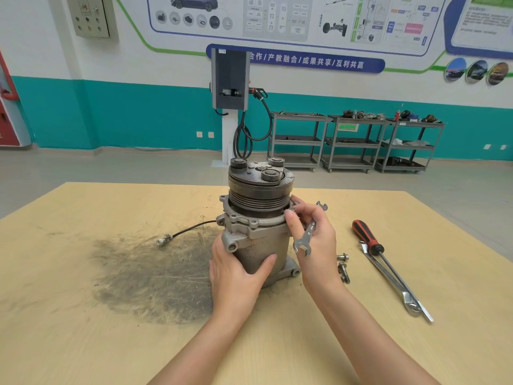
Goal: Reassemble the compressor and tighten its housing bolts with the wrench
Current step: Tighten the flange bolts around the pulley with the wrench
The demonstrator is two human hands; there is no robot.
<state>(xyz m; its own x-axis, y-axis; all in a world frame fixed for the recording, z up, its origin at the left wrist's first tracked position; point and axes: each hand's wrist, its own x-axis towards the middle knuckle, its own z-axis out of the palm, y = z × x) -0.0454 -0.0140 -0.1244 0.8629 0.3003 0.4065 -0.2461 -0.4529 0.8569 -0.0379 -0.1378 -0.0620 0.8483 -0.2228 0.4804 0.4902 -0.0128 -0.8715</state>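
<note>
The grey compressor [261,240] stands upright on the wooden table [83,301], its black pulley and clutch plate [259,180] on top. My left hand [236,273] grips the lower housing from the front left, thumb across the body. My right hand [313,240] sits at the right side of the housing flange, holding a small open-end wrench [306,236] across the palm. Its fingertips pinch a bolt head [291,210] at the flange edge. Two loose bolts [342,266] lie on the table right of the compressor.
A red-handled screwdriver [369,240] and a long combination wrench [394,282] lie crossed at the right. A black cable with a plug [166,239] trails left from the compressor over a dark grease stain [155,273]. Tool carts [352,143] and a charging post [229,107] stand behind.
</note>
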